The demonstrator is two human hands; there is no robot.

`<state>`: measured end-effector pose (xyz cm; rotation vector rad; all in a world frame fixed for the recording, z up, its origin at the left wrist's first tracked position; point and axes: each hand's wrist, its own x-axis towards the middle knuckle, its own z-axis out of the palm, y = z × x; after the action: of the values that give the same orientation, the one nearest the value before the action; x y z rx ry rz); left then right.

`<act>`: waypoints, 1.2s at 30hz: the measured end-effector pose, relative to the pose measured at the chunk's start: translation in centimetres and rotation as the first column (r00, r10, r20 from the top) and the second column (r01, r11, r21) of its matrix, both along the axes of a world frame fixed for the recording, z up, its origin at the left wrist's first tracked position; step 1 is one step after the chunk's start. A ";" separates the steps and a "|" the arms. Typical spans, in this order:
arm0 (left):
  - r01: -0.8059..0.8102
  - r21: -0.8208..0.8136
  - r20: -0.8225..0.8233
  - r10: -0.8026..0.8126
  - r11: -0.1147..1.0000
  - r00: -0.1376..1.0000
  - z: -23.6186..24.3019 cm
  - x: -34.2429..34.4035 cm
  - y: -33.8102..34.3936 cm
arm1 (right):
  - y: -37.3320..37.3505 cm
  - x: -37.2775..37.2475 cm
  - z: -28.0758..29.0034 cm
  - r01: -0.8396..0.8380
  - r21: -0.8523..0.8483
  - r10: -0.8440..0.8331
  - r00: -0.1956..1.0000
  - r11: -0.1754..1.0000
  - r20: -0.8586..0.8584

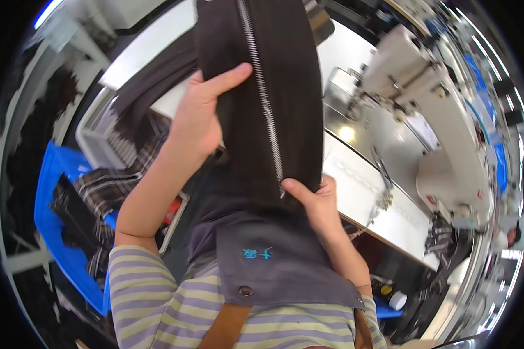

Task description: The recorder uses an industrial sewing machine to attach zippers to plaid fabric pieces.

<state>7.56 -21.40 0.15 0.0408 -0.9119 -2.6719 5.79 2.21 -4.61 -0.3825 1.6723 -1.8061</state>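
I observe the right grip (320, 206) pinching the dark fabric (294, 87), thumb at the lower end of its metal zipper (261, 87). The left grip (201, 113) clasps the fabric's left edge, thumb across its face. The piece is held up before the white table (349, 198). Left, a blue bin (48, 198) contains plaid cloth (110, 189); right, a pale sewing machine (460, 128) stands.
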 end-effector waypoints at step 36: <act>-0.481 -0.142 0.260 0.501 0.865 0.825 -8.2 21.8 -15.6 | -9.8 4.8 -11.5 -0.520 -0.004 0.455 0.744 0.854 0.490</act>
<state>29.38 -36.99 -8.05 0.5872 -0.9254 -2.1758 10.62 -7.58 -16.11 -0.2572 1.1897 -1.2522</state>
